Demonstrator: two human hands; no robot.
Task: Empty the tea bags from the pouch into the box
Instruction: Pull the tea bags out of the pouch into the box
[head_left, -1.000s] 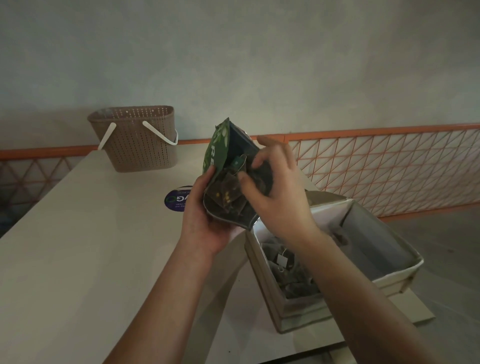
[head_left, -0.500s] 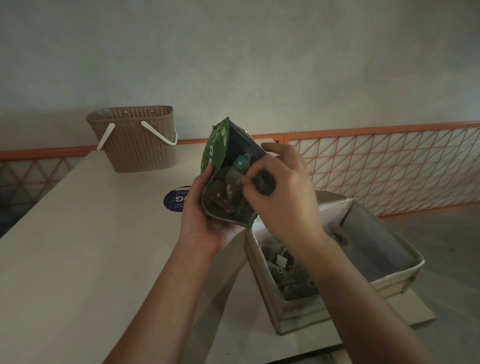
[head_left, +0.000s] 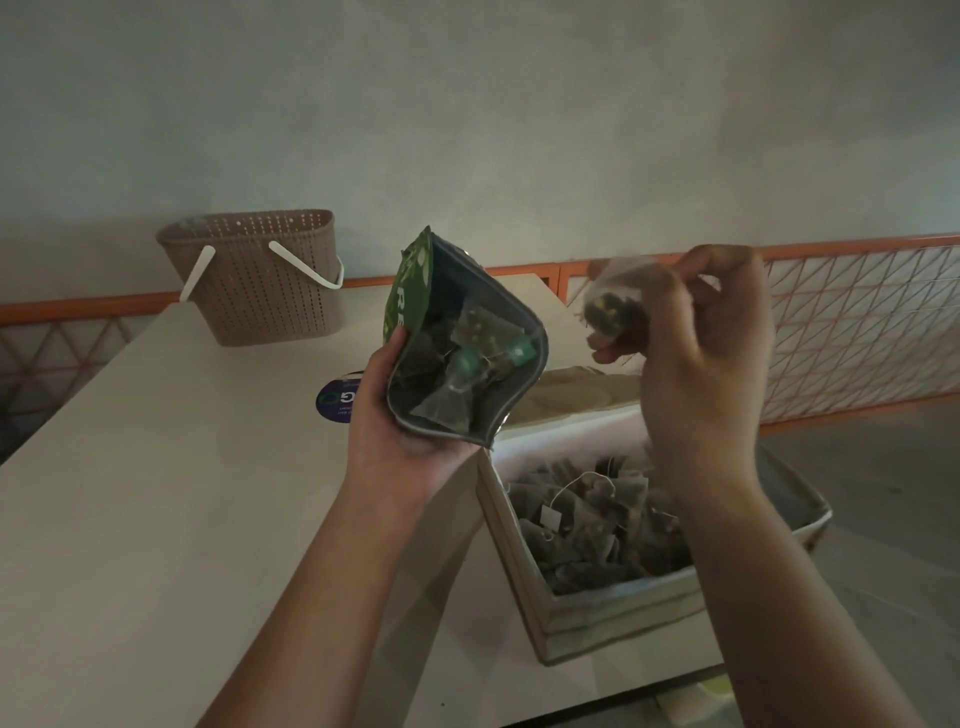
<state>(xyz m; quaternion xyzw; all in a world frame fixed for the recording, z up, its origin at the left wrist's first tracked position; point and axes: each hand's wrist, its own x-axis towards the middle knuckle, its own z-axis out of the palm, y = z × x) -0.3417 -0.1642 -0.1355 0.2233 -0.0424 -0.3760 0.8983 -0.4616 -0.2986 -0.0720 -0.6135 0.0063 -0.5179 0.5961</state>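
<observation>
Green pouch (head_left: 457, 353): held up over the worktop (head_left: 156, 493) by the left hand (head_left: 395, 415), mouth gaping toward the camera, its grey lining showing.
Left fingers: curled round the pouch's lower left side, thumb on the printed green face.
Bags in pouch (head_left: 462, 374): several pyramid tea bags lie inside with strings and two small green tags.
Right hand (head_left: 701, 364): raised to the right of the pouch, above the box's far end.
Right fingers: pinching one tea bag (head_left: 618, 301), which is blurred; dark leaves show through its mesh.
Box (head_left: 597, 618): open, pale card, standing on the worktop's right edge, just below both hands.
Bags in box (head_left: 587, 525): a heap of tea bags with white strings and tags covers the bottom.
Basket (head_left: 260, 275): brown, perforated, white handles, at the worktop's far end, well apart from the pouch.
Sticker (head_left: 335, 402): round, dark blue, on the worktop, partly hidden behind the left hand.
Railing (head_left: 857, 322): orange lattice beyond the worktop.
</observation>
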